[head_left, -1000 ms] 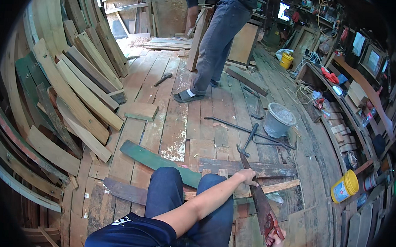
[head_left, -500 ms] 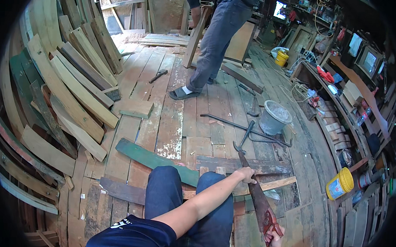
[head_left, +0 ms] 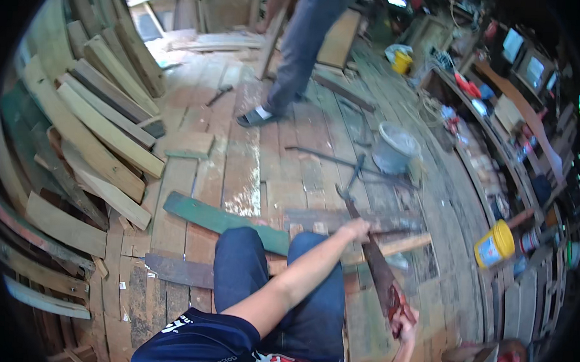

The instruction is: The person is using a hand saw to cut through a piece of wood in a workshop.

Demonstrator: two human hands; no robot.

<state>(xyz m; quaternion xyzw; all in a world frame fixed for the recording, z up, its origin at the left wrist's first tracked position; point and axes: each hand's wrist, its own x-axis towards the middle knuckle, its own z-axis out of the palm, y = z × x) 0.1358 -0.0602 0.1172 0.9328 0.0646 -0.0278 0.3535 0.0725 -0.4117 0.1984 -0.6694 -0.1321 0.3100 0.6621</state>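
A long hand saw (head_left: 378, 268) slants across the floor in front of me, its blade brown and its grip reddish. Around that grip, at the lower right, my right hand (head_left: 405, 323) is closed. My left arm reaches across my knees, and my left hand (head_left: 359, 230) is closed at the far part of the blade; its fingertips are partly hidden. Below the blade runs a pale wooden strip (head_left: 411, 242), beside a dark weathered plank (head_left: 314, 218). A green curved board (head_left: 217, 218) and a dark board (head_left: 181, 271) lie before my knees.
Beyond the saw lie a metal bar (head_left: 320, 154) and a grey bucket (head_left: 395, 147). A hammer (head_left: 219, 95) is near another person's sandalled foot (head_left: 256, 117). Curved planks (head_left: 85, 133) lean at left. A yellow bucket (head_left: 494, 244) stands by the cluttered bench at right.
The whole view has shifted, so the saw and both hands appear slightly higher. Both hands keep their places on the saw. The other person's legs also appear farther left.
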